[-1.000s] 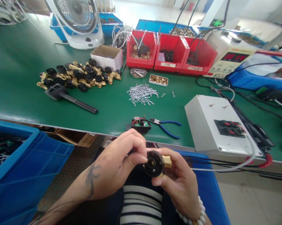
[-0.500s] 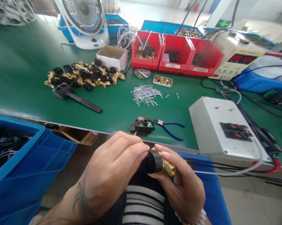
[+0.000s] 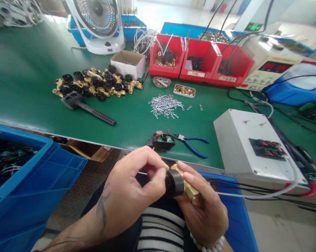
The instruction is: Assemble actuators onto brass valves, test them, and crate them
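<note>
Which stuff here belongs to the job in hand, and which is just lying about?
In the job, judging by the hands:
black-capped brass fitting (right hand holds it, left hand at its black end);
probably the pile of similar fittings.

Seemingly just lying about:
blue-handled pliers;
fan;
ridged black part.

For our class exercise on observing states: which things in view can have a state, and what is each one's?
Fitting: held, black end toward left hand
Left hand: fingers pinched together at the fitting's black end
Right hand: closed around the fitting
Pliers: lying down, handles spread
Black housing: open, insides showing
Clips: loose, mostly heaped
Carton: open-topped
Power supply: display lit red
Fan: upright; whether it spins is unclear
</note>
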Action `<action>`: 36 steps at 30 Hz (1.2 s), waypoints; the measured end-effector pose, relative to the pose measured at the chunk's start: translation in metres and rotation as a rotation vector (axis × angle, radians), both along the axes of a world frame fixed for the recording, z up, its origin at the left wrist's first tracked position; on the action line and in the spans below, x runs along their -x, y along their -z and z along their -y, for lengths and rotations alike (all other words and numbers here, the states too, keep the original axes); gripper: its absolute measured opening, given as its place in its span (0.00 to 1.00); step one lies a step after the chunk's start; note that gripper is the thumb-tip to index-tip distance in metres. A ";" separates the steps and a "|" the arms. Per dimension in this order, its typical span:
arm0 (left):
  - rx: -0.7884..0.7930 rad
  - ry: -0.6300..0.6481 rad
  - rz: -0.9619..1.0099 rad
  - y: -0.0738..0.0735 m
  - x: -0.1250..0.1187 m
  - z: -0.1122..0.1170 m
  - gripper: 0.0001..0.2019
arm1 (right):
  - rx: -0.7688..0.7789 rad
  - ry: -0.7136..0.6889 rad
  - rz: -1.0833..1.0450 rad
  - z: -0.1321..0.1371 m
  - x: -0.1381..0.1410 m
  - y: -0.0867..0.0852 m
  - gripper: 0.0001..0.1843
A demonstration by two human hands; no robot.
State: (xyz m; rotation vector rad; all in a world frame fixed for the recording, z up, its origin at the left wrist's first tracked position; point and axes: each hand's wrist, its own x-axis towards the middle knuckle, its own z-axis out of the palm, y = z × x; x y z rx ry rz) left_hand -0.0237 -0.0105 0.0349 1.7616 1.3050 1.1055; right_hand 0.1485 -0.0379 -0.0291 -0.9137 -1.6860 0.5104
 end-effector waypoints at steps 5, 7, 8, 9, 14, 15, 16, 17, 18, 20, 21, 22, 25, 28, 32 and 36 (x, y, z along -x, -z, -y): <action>0.101 -0.043 -0.022 0.002 0.004 0.001 0.12 | 0.166 -0.016 -0.217 0.001 0.002 0.000 0.35; 0.053 -0.088 -0.105 0.004 0.007 -0.001 0.14 | 0.271 -0.037 -0.292 0.000 0.003 -0.002 0.31; -0.007 -0.128 -0.158 0.005 0.008 -0.002 0.12 | 0.320 -0.051 -0.331 0.000 0.003 -0.004 0.29; -0.079 -0.174 -0.210 0.006 0.010 -0.004 0.10 | 0.364 -0.064 -0.369 -0.001 0.003 -0.005 0.27; -0.164 -0.224 -0.357 0.014 0.014 -0.023 0.08 | 0.526 -0.170 -0.538 -0.004 0.004 -0.011 0.20; -0.167 -0.204 -0.404 0.016 0.012 -0.028 0.09 | 0.545 -0.198 -0.570 -0.005 0.004 -0.011 0.19; -0.183 -0.190 -0.475 0.019 0.009 -0.034 0.11 | 0.560 -0.223 -0.599 -0.006 0.004 -0.011 0.19; -0.200 -0.181 -0.566 0.022 0.004 -0.041 0.13 | 0.572 -0.246 -0.623 -0.006 0.004 -0.010 0.19; -0.213 -0.173 -0.665 0.026 -0.001 -0.047 0.16 | 0.579 -0.267 -0.643 -0.006 0.004 -0.010 0.19; -0.199 -0.129 -0.844 0.036 -0.016 -0.058 0.23 | 0.575 -0.308 -0.672 -0.007 0.003 -0.010 0.19; -0.173 -0.096 -0.904 0.041 -0.023 -0.063 0.27 | 0.566 -0.325 -0.680 -0.007 0.003 -0.009 0.19; -0.153 -0.060 -0.939 0.046 -0.030 -0.066 0.30 | 0.556 -0.338 -0.683 -0.007 0.003 -0.009 0.19; -0.116 -0.015 -0.922 0.059 -0.040 -0.073 0.32 | 0.536 -0.332 -0.667 -0.006 0.002 -0.009 0.19; -0.102 -0.039 -0.687 0.064 -0.034 -0.076 0.28 | 0.530 -0.306 -0.642 -0.005 0.000 -0.010 0.19; 0.132 0.033 0.055 0.054 -0.014 -0.074 0.25 | 0.554 -0.309 -0.638 -0.004 -0.001 -0.011 0.19; 0.465 0.171 0.758 0.036 -0.008 -0.065 0.25 | 0.663 -0.316 -0.698 -0.003 0.001 -0.009 0.20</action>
